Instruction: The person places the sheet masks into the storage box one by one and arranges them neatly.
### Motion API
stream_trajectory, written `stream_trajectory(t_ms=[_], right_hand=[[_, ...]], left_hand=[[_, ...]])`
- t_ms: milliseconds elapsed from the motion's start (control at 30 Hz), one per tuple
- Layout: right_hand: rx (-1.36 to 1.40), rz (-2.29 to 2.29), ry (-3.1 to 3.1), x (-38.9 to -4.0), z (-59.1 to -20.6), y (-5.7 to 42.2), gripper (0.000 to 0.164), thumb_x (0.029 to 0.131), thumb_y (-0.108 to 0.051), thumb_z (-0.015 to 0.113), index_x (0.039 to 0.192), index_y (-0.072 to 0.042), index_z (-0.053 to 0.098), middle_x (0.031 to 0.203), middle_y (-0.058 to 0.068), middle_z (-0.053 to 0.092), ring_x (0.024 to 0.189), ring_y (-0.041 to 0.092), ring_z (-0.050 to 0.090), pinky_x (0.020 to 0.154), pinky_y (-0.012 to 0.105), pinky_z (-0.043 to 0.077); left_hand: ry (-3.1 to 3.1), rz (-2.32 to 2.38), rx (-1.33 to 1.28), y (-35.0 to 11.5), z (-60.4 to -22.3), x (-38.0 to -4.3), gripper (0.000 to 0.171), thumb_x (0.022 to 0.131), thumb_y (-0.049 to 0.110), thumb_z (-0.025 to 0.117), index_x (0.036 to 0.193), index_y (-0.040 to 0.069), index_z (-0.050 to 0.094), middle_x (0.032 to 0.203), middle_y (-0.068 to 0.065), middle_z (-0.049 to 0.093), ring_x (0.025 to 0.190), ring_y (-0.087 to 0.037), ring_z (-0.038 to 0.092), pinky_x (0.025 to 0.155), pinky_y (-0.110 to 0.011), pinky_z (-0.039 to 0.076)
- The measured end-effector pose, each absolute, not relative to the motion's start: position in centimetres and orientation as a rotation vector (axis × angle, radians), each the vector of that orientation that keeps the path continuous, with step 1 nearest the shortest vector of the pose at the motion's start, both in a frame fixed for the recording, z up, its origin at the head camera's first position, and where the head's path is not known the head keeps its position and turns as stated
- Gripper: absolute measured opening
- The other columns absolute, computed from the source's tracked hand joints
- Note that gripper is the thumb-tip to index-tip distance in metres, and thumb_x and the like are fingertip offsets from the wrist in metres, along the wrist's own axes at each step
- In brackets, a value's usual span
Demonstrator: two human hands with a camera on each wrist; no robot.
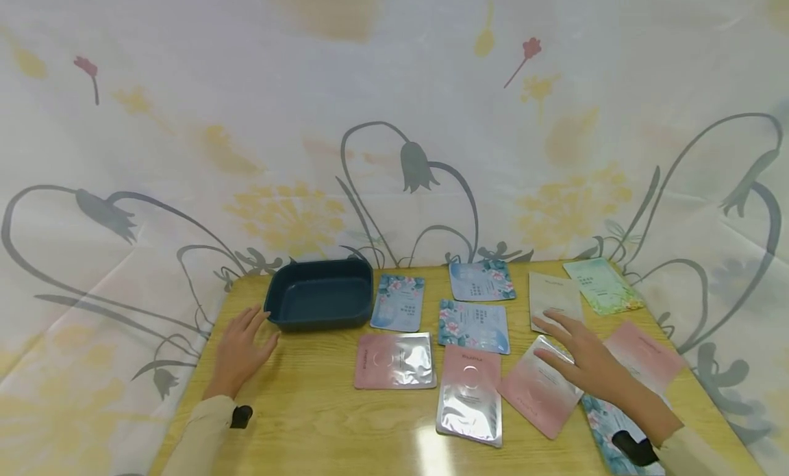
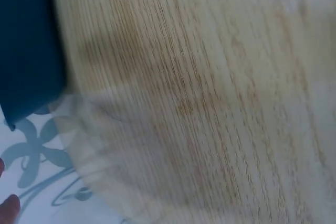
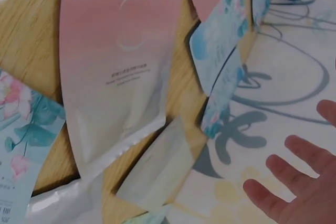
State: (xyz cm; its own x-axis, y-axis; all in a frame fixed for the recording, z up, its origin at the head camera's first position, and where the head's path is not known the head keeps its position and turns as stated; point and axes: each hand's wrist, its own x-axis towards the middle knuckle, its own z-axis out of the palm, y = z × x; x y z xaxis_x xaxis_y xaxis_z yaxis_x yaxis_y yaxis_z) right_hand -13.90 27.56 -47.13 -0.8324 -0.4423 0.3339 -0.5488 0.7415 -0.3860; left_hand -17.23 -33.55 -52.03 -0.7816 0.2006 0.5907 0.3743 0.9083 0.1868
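My left hand [image 1: 242, 349] is at the left side of the table, fingers spread and relaxed, beside the front left corner of a dark blue rectangular bin [image 1: 323, 323]. Whether a fingertip touches the bin, I cannot tell. Over on the right, my right hand [image 1: 585, 359] hovers with fingers extended and holds nothing. Below it lies a tilted pink and silver face mask sachet [image 1: 535, 397], with a cream sachet [image 1: 555, 290] just beyond the fingertips. The right wrist view shows the same hand's fingers [image 3: 302, 163] spread apart, and a pink sachet [image 3: 118, 51] nearby.
Two more pink sachets [image 1: 396, 361] lie mid-table. Blue floral sachets [image 1: 397, 303] are beside the bin and behind them. A green sachet [image 1: 603, 286] is at the back right; pink [image 1: 647, 356] and blue [image 1: 607, 435] ones lie partly under the right forearm. A floral curtain [image 1: 394, 85] hangs behind.
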Motion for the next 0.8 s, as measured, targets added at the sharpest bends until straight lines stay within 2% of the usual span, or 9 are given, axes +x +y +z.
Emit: stream_trajectory(t_ms=[100,267,467,667,700,800], right_hand=[[0.802,0.761,-2.749,-14.4,-47.7,26.7,0.050,0.089,-0.022,0.066,0.135,-0.011,0.050,0.133,0.020,0.046,0.116,0.044,0.046,0.081,0.062,0.041],[0.816,0.883,-2.794,-15.3,-49.1,25.4,0.044,0.091,-0.024,0.065,0.130,-0.008,0.055,0.128,0.017,0.051,0.113,0.040,0.050,0.083,0.059,0.043],[0.854,1.006,-2.796,-16.2,-50.7,23.9,0.036,0.090,-0.018,0.065,0.124,-0.007,0.060,0.120,0.009,0.056,0.108,0.033,0.055,0.081,0.052,0.046],[0.885,1.103,-2.807,-16.7,-52.3,22.5,0.032,0.090,-0.015,0.063,0.118,0.000,0.062,0.114,0.010,0.059,0.101,0.032,0.057,0.078,0.050,0.047],[0.883,1.124,-2.816,-16.8,-52.7,22.3,0.032,0.090,-0.015,0.064,0.118,0.000,0.062,0.113,0.010,0.060,0.100,0.031,0.057,0.078,0.049,0.047],[0.868,1.147,-2.845,-17.2,-53.8,21.6,0.030,0.087,-0.012,0.066,0.115,-0.001,0.063,0.109,0.009,0.061,0.097,0.030,0.058,0.078,0.044,0.048]], left_hand=[[-2.532,-0.448,-0.355,-33.6,-52.4,-17.7,0.046,0.074,0.019,0.077,0.111,-0.003,0.064,0.120,-0.025,0.057,0.111,-0.042,0.051,0.089,-0.056,0.041],[-2.602,-0.525,-0.327,-33.1,-52.9,-18.1,0.042,0.077,0.022,0.077,0.110,-0.001,0.064,0.120,-0.022,0.054,0.111,-0.040,0.049,0.085,-0.055,0.043],[-2.544,-0.541,-0.405,-32.2,-53.8,-19.0,0.033,0.073,0.019,0.081,0.097,0.002,0.065,0.111,-0.020,0.056,0.105,-0.038,0.052,0.080,-0.053,0.046],[-2.443,-0.497,-0.506,-31.6,-53.9,-19.8,0.027,0.070,0.017,0.082,0.085,0.005,0.063,0.098,-0.017,0.055,0.092,-0.035,0.053,0.069,-0.050,0.049],[-2.432,-0.479,-0.521,-31.5,-53.9,-19.8,0.027,0.071,0.018,0.082,0.084,0.005,0.063,0.096,-0.016,0.054,0.090,-0.035,0.052,0.068,-0.049,0.049],[-2.395,-0.416,-0.568,-31.3,-54.0,-20.1,0.030,0.085,0.034,0.070,0.083,0.005,0.063,0.089,-0.012,0.053,0.081,-0.032,0.052,0.063,-0.044,0.048]])
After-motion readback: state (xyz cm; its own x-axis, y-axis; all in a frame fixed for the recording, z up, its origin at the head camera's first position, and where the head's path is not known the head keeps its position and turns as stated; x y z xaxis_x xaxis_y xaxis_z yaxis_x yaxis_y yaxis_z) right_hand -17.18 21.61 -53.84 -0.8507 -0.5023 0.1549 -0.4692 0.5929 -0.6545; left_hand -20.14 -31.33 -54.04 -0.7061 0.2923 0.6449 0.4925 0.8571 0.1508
